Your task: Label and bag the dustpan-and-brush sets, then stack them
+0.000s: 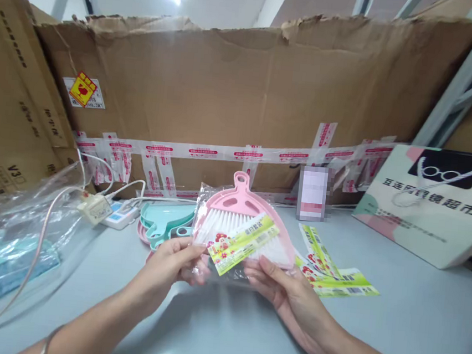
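Observation:
Both hands hold up a pink dustpan and brush set (212, 202) in a clear plastic bag, handle end pointing away from me. White bristles show through the plastic. A green and yellow label card (244, 244) lies slanted across the front of the set. My left hand (178, 260) pinches the bag's left side near the card's lower corner. On the right side, my right hand (279, 284) grips the bag with its thumb on top. Just behind my left hand are teal dustpans (169, 218), stacked with pink ones partly hidden beneath.
More label cards (342, 284) lie on the grey table (406, 321) at right. A bagged teal brush (6, 266) is at left, by a power strip (121, 216) with cables. A large cardboard box (228, 87) stands behind; a printed gift bag (424, 212) stands far right.

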The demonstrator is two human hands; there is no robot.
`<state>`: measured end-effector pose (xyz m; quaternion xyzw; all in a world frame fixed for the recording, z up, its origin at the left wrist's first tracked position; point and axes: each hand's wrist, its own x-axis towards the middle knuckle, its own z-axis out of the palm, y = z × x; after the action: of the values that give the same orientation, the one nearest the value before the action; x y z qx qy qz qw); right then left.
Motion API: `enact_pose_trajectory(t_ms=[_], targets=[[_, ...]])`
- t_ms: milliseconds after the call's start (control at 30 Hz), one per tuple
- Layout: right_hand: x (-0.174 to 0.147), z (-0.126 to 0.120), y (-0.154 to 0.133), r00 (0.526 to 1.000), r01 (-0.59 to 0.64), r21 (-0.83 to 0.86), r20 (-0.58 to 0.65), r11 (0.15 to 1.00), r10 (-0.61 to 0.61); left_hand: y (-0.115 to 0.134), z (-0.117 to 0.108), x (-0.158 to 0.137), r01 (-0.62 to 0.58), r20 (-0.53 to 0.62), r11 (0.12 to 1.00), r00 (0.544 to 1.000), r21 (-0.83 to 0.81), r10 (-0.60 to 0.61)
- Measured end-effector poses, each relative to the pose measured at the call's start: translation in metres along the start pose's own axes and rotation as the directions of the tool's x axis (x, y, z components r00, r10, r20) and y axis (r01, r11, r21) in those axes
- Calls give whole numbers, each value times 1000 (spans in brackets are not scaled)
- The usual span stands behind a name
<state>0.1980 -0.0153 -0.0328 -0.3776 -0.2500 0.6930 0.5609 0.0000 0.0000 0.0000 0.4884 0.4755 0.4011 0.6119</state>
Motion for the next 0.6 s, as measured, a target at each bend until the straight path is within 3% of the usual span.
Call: enact_pose_trajectory(t_ms=[100,233,300,333,367,400,433,467,500,533,600], targets=[[0,0,-1,1000,9,-9,6,1000,-9,0,2,0,-18,-47,1000,999,19,19],[2,-4,-2,999,-20,21,-41,1000,21,4,4,-3,5,29,978,1000,210,-11],[3,-5,-3,997,-35,31,-66,999,37,3,3,-4,-111,-3,935,993,338,119],[3,-4,-3,997,-38,32,-71,999,40,1,1,-4,-232,-41,871,960,433,276],[3,-4,-4,997,-38,30,-67,999,40,-1,0,-4,-372,-50,747,879,551,474],[3,-3,-4,998,-38,25,-56,999,39,-4,-1,-5,-496,-2,553,743,670,670],[2,-2,-5,998,-37,22,-44,999,37,-7,-2,-6,-577,110,309,577,756,809],[1,-1,-5,999,-34,18,-31,999,35,-9,-2,-7,-610,257,67,429,790,866],[0,-1,-5,999,-32,13,-22,999,32,-11,-1,-9,-612,398,-130,324,780,858],[-1,0,-4,999,-29,6,-15,1000,29,-12,0,-11,-606,508,-266,269,750,818],[-2,0,-3,1000,-26,-15,-2,1000,26,-11,4,-16,-587,613,-384,257,713,747]])
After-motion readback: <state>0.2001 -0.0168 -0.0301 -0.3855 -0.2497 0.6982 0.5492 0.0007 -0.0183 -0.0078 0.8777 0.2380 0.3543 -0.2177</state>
